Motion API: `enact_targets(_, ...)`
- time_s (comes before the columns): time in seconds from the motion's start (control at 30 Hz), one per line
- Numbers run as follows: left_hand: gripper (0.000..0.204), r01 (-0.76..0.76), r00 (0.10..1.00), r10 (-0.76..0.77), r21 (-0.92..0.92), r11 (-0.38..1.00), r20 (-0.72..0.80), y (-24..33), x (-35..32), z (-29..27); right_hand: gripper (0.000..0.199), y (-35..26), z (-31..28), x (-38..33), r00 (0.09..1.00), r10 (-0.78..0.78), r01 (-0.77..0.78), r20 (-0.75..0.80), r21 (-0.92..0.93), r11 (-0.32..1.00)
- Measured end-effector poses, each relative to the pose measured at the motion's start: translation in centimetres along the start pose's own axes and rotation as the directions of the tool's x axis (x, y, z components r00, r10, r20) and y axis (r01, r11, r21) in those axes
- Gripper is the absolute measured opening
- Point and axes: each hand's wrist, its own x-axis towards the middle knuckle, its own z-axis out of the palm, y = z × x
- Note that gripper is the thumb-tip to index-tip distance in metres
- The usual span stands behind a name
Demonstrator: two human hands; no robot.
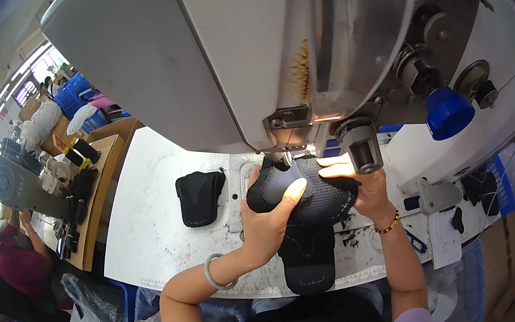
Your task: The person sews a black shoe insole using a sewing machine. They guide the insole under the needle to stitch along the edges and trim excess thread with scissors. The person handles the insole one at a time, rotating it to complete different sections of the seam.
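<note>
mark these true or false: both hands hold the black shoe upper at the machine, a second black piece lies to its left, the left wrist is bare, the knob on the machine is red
1. Both hands, left hand and right hand, hold the black shoe upper under the sewing machine. True.
2. A second black piece lies on the white table, to the left of the held one. True.
3. The left wrist is bare. False: it wears a pale green bangle.
4. The machine's knob is red. False: the knob is blue.

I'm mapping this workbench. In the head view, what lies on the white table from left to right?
Spare black shoe piece → left hand → black shoe upper under the sewing machine → right hand → blue knob.
</note>
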Motion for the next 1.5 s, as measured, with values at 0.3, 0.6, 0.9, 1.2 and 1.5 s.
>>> enact_targets(0.3,0.025,-0.003,1.000,0.004,0.033,0.999,-0.005,0.1,0.9,-0.5,0.016,0.1,0.3,-0.2,0.999,-0.044,0.044,-0.008,-0.050,0.998)
enact_targets(0.6,0.017,0.208,0.977,-0.211,-0.221,0.953,0.014,0.5,2.2,-1.4,0.039,-0.6,0.2,-0.2,0.987,-0.157,0.163,0.044,-0.270,0.949)
enact_targets(0.9,0.012,0.344,0.937,-0.343,-0.351,0.871,0.069,-0.1,3.5,-2.7,0.032,-2.4,1.7,0.0,0.951,-0.308,0.272,0.010,-0.499,0.823)
enact_targets(1.2,0.015,0.288,0.954,-0.297,-0.402,0.869,0.039,0.3,3.7,-2.9,0.029,-1.0,-0.1,0.2,0.919,-0.344,0.213,-0.195,-0.489,0.846)
enact_targets(1.5,0.011,0.191,0.981,-0.193,-0.351,0.917,0.030,-0.1,4.2,-4.1,0.014,2.6,-4.9,0.1,0.911,0.277,-0.406,-0.306,-0.540,0.737)
